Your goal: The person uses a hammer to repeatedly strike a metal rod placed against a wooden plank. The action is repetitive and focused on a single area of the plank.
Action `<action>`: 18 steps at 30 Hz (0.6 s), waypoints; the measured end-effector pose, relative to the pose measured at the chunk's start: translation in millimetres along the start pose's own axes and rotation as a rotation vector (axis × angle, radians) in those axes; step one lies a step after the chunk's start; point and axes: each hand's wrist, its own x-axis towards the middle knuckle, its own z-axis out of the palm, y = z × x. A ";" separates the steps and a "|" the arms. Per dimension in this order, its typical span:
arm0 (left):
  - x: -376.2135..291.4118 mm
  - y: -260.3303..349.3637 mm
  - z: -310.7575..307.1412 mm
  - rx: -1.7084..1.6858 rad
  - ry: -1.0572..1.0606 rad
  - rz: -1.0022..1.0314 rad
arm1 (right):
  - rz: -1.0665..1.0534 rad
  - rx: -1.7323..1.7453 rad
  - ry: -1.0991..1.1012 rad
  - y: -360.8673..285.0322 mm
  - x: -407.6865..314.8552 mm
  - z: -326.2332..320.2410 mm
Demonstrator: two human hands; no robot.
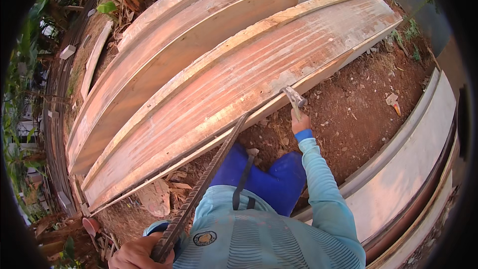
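My left hand [140, 253], at the lower left, is closed around one end of a ribbed steel reinforcing bar [209, 179]. The bar runs up across my front, and its far tip sits at the dark gap along the near edge of a long wooden panel [239, 86]. In my right hand [301, 122] is a claw hammer [294, 97], gripped by the handle. Its head is at the panel's near timber edge strip [272, 106], beyond the bar's tip; whether the claw is hooked into the gap I cannot tell. Pale residue streaks the panel's face.
A second long panel [209, 41] lies behind the first. To the right, more long boards [396, 179] rest on the reddish soil [351, 104]. A torn wrapper [393, 102] and wood scraps [155, 196] litter the ground. At the far left lie long dark rods [56, 119] and a reddish bowl [90, 226].
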 end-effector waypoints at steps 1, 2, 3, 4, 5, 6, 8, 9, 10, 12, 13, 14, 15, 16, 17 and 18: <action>0.2 -0.2 -0.3 -0.001 0.002 -0.001 | 0.007 0.090 -0.007 2.7 1.7 1.9; 1.3 -0.5 -0.9 0.002 0.003 0.003 | 0.028 0.067 -0.011 5.7 3.1 1.8; -0.5 0.1 -2.0 0.008 0.014 -0.001 | 0.051 0.039 -0.024 -5.0 2.0 -4.6; -0.8 0.8 -3.1 0.015 0.020 -0.002 | 0.074 0.011 -0.036 -10.4 1.9 -7.4; -1.4 0.8 -4.3 0.025 0.025 -0.003 | 0.057 0.000 -0.041 -5.3 3.4 -5.0; -1.0 0.9 -4.8 0.025 0.027 -0.002 | 0.039 -0.009 -0.042 -0.2 5.5 -3.2; -2.3 2.1 -5.0 0.027 0.034 0.001 | -0.025 0.034 0.003 8.5 5.0 -1.4; -3.4 3.3 -5.1 0.030 0.040 -0.001 | -0.068 0.086 0.042 3.7 0.5 -0.3; -3.4 4.0 -6.0 0.036 0.044 -0.001 | -0.109 0.140 0.082 -1.0 -2.7 0.9; -3.5 5.2 -8.9 0.058 0.055 0.001 | -0.102 0.222 0.013 -20.6 -2.1 -3.3; -3.3 5.0 -9.5 0.061 0.057 0.001 | -0.099 0.262 -0.011 -31.5 1.2 -6.5; -2.2 5.7 -10.4 0.061 0.059 0.001 | -0.199 0.242 0.044 -34.8 4.4 -5.5; -0.7 6.2 -10.6 0.056 0.057 0.002 | -0.149 0.096 0.004 -24.7 3.1 -7.7; -0.2 6.2 -10.2 0.048 0.059 0.006 | -0.103 -0.046 -0.033 -8.8 3.6 -8.7; 1.1 6.7 -10.9 0.039 0.057 0.008 | -0.056 -0.189 -0.070 6.4 3.2 -7.5; 1.3 7.7 -9.8 0.034 0.059 0.011 | -0.118 -0.186 -0.014 12.0 2.8 -4.4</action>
